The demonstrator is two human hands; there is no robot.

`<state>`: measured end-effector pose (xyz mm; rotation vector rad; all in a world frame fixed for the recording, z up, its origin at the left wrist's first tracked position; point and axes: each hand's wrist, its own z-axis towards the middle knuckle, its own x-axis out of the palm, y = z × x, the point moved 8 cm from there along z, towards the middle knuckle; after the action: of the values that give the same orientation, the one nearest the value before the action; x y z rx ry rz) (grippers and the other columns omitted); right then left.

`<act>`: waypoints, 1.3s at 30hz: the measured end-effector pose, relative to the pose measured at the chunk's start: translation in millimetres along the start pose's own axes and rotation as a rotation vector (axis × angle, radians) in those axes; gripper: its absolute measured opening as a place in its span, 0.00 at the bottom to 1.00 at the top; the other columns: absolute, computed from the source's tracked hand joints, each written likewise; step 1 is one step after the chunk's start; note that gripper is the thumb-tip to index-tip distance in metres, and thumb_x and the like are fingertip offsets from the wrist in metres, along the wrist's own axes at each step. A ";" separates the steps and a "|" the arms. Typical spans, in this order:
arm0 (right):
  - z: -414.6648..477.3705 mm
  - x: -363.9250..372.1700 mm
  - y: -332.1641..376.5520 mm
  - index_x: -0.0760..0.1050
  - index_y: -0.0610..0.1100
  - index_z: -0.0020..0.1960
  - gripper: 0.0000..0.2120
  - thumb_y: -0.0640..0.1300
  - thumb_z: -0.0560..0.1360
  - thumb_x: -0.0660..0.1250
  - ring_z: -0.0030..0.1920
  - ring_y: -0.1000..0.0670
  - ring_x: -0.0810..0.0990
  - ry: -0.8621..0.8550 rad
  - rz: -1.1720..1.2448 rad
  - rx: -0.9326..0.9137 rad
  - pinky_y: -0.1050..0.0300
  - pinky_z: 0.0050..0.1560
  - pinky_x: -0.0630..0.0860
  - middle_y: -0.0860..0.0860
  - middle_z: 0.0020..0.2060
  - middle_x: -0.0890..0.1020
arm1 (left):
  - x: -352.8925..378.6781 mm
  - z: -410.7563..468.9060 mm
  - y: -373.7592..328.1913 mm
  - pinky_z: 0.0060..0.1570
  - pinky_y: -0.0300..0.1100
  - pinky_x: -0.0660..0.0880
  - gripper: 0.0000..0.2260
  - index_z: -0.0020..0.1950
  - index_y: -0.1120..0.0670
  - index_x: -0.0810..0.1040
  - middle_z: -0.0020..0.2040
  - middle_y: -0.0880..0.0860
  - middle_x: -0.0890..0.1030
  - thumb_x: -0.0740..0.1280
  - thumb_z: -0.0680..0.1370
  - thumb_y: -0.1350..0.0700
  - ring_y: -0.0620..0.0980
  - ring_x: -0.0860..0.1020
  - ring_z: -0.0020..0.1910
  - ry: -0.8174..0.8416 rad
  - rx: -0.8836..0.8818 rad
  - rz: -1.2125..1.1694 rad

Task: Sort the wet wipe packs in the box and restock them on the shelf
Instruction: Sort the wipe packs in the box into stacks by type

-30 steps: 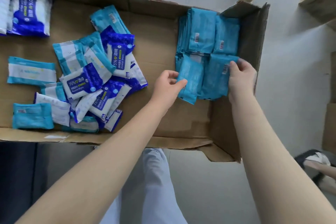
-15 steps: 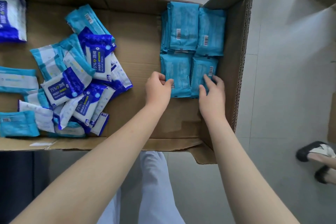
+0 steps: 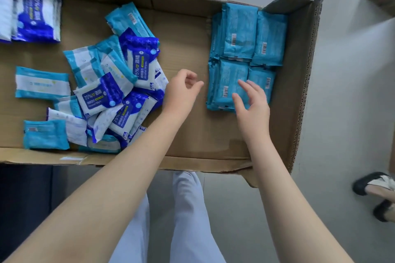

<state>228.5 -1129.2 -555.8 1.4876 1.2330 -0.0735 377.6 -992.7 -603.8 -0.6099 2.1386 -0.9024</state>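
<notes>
A shallow brown cardboard box (image 3: 192, 128) is seen from above, with wet wipe packs divided between its two ends. At the right end, plain teal foil packs (image 3: 240, 30) are stacked barcode-side up in a two-by-two block, set close against the box's right wall and far corner.

Both hands are held apart over the bare cardboard in the middle. The left hand (image 3: 181, 90) is empty, its fingers loosely curled. It is just beside a loose heap of blue-and-white alcohol wipe packs (image 3: 100, 96), which are piled over one another with teal-and-white ones mixed in. The right hand (image 3: 253, 104) is spread, fingers relaxed, over the near edge of the teal block. Nothing is gripped, and whether the fingertips touch the top pack or hover just above it cannot be told from this angle.

A single teal-and-white pack (image 3: 42, 82) and a single teal pack (image 3: 46, 134) are laid flat toward the left end, beside the heap. Larger white-and-dark-blue packs (image 3: 34, 13) are placed in the far left corner. Below the box, pale blue trousers (image 3: 188, 209) are visible over a grey tiled floor (image 3: 342, 113). A sandalled foot (image 3: 372, 183) of a second person is caught at the right edge.
</notes>
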 end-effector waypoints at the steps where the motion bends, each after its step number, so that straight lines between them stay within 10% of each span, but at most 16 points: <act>1: -6.4 11.2 9.3 0.75 0.44 0.69 0.18 0.42 0.79 0.67 0.71 0.52 0.68 0.023 0.004 -0.025 0.56 0.73 0.64 0.48 0.69 0.72 | -21.7 -4.8 10.0 0.40 0.27 0.69 0.06 0.53 0.50 0.76 0.47 0.44 0.79 0.70 0.77 0.53 0.38 0.75 0.41 -0.023 0.025 -0.010; 6: -41.7 91.5 59.8 0.76 0.43 0.67 0.18 0.42 0.77 0.70 0.69 0.48 0.71 0.190 -0.061 -0.147 0.59 0.71 0.63 0.46 0.67 0.75 | -153.5 -35.3 104.8 0.40 0.22 0.69 0.05 0.52 0.47 0.77 0.48 0.43 0.79 0.70 0.77 0.53 0.32 0.76 0.41 -0.219 -0.038 0.049; 10: -78.4 163.7 95.9 0.78 0.42 0.65 0.18 0.42 0.76 0.71 0.66 0.47 0.74 0.311 -0.070 -0.208 0.62 0.67 0.63 0.46 0.63 0.79 | -244.2 -50.3 200.0 0.54 0.42 0.73 0.11 0.57 0.55 0.77 0.58 0.54 0.79 0.71 0.77 0.54 0.53 0.79 0.54 -0.356 -0.278 0.111; 19: -134.8 301.5 126.0 0.80 0.42 0.61 0.13 0.45 0.78 0.68 0.61 0.45 0.77 0.580 -0.225 -0.205 0.52 0.65 0.68 0.47 0.57 0.82 | -305.5 -44.1 275.6 0.72 0.52 0.57 0.27 0.74 0.47 0.67 0.76 0.51 0.63 0.71 0.76 0.49 0.58 0.61 0.73 0.025 -0.275 0.638; 26: -136.3 308.5 110.7 0.81 0.46 0.56 0.08 0.45 0.78 0.68 0.50 0.52 0.79 0.512 -0.280 -0.170 0.56 0.54 0.74 0.52 0.50 0.82 | -325.3 -45.8 265.8 0.60 0.50 0.62 0.09 0.53 0.48 0.79 0.54 0.47 0.73 0.72 0.75 0.49 0.54 0.63 0.58 -0.030 -0.062 0.694; 39: -152.8 290.9 101.0 0.78 0.45 0.49 0.08 0.46 0.74 0.74 0.49 0.56 0.76 0.335 -0.260 -0.243 0.64 0.49 0.71 0.53 0.49 0.79 | -334.9 -85.8 254.4 0.50 0.42 0.70 0.07 0.51 0.50 0.79 0.45 0.40 0.74 0.73 0.75 0.52 0.49 0.71 0.55 -0.129 -0.085 0.141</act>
<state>344.2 -811.5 -617.5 1.1521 1.6394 0.1540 485.6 -577.3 -607.3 -0.5369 2.0830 -0.6807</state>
